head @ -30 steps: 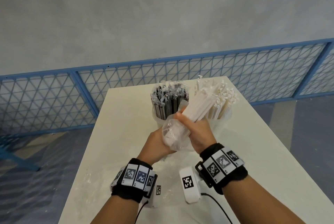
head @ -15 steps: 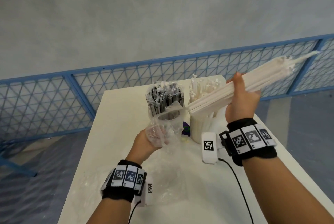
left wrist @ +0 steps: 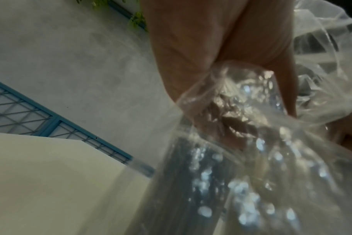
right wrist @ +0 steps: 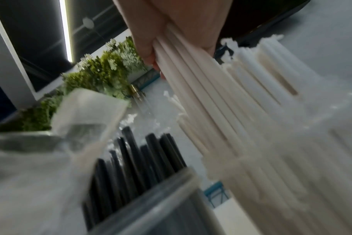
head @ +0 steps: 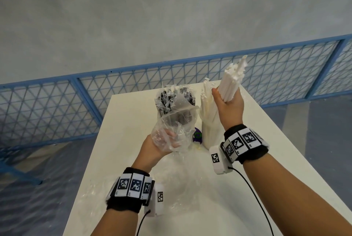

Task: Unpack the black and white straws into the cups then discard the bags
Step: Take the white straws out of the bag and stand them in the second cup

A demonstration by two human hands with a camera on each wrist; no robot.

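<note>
My right hand (head: pixel 227 100) grips a bundle of white straws (head: pixel 231 81), nearly upright, just above the right cup (head: pixel 209 131) that holds several white straws. In the right wrist view the bundle of white straws (right wrist: pixel 191 95) runs down from my fingers (right wrist: pixel 147 52) toward the cup's straws. My left hand (head: pixel 163 140) holds a crumpled clear plastic bag (head: pixel 171 134) in front of the left cup (head: pixel 175 110), which is full of black straws (right wrist: pixel 135 155). In the left wrist view the clear bag (left wrist: pixel 241 127) bunches under my fingers (left wrist: pixel 211 39).
The white table (head: pixel 285 140) carries more loose clear plastic wrap (head: pixel 181 188) near its front, between my forearms. A small purple and green round thing (head: pixel 197 135) lies between the cups. A blue mesh fence (head: pixel 57 106) runs behind the table.
My right hand pulled the white straws out of the bag, swung them up and right, then tipped them upright over the white cup. My left hand kept the emptied bag.
</note>
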